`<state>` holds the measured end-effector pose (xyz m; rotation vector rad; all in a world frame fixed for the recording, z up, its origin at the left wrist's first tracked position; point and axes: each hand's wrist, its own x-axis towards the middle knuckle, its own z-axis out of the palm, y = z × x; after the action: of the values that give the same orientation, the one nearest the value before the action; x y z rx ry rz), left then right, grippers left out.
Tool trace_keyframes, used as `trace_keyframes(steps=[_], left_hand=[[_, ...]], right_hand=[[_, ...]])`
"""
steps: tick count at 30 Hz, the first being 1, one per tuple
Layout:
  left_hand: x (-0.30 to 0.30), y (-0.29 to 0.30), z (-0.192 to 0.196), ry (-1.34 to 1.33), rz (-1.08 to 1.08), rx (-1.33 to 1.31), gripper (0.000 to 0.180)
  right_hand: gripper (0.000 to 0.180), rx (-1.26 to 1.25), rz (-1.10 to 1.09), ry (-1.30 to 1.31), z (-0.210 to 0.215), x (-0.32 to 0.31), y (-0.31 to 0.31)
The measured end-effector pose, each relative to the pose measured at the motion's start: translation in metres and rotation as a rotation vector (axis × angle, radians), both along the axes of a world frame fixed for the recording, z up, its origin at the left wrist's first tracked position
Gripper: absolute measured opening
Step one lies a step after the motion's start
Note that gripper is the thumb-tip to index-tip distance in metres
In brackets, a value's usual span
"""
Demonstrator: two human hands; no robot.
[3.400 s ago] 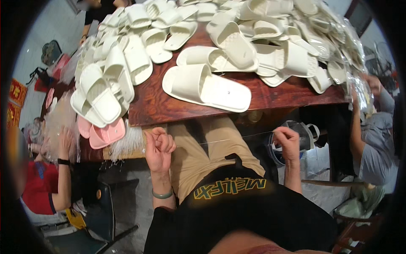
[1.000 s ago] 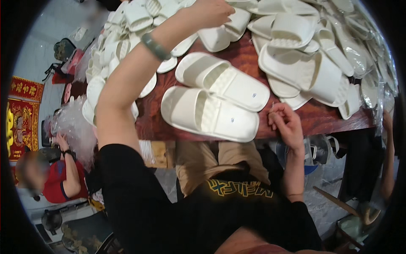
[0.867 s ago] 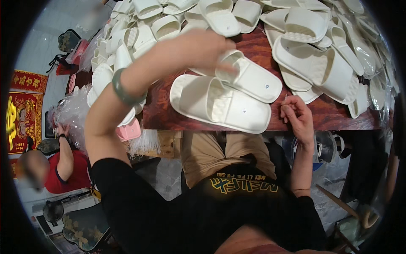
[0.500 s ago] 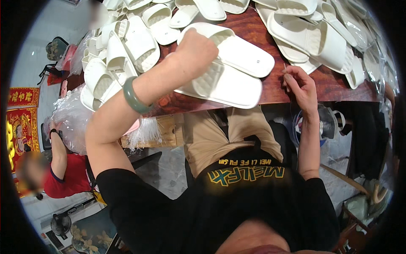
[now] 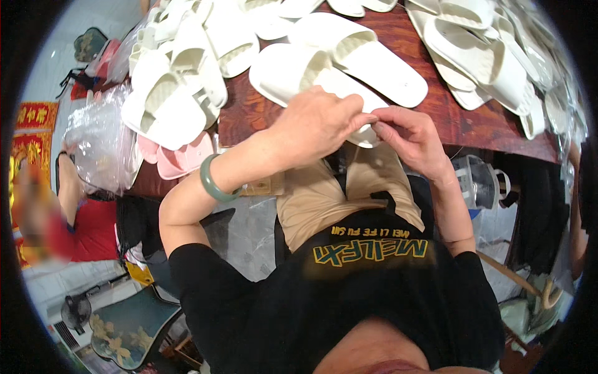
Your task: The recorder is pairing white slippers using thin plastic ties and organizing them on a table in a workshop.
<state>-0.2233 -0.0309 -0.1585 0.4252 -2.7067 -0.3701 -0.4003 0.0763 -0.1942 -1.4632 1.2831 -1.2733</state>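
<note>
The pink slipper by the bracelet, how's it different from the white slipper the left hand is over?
Colour: the pink slipper is pale pink; the white slipper is off-white.
Position: the pink slipper lies farther left than the white slipper.
Cover: a stacked slipper partly hides the pink slipper; the left hand partly hides the white slipper.
Shared: neither shows whole.

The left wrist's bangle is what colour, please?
The bangle is a muted green, showing best in the head view.

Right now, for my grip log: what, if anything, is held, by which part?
Cannot be told: left hand and right hand meet at the fingertips, hiding anything pinched.
</note>
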Motion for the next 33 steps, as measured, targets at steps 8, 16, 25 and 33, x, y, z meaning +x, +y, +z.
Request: trace_keyframes(steps=[8,16,25,33], left_hand=[[0.037,-0.007,-0.003,0.007,0.088,0.407,0.015],[0.060,-0.027,-0.008,0.093,0.226,0.932,0.024],[0.078,-0.083,-0.016,0.413,0.448,0.546,0.027],[0.068,-0.117,-0.061,0.280,0.461,0.374,0.026]], right_hand=[[0.014,0.041,-0.017,0.162,-0.008,-0.004,0.007],[0.010,-0.070,-0.182,0.433,0.000,-0.024,0.016],[0.011,-0.109,-0.294,0.629,-0.003,-0.033,0.008],[0.011,-0.129,-0.405,0.756,0.007,-0.036,-0.004]])
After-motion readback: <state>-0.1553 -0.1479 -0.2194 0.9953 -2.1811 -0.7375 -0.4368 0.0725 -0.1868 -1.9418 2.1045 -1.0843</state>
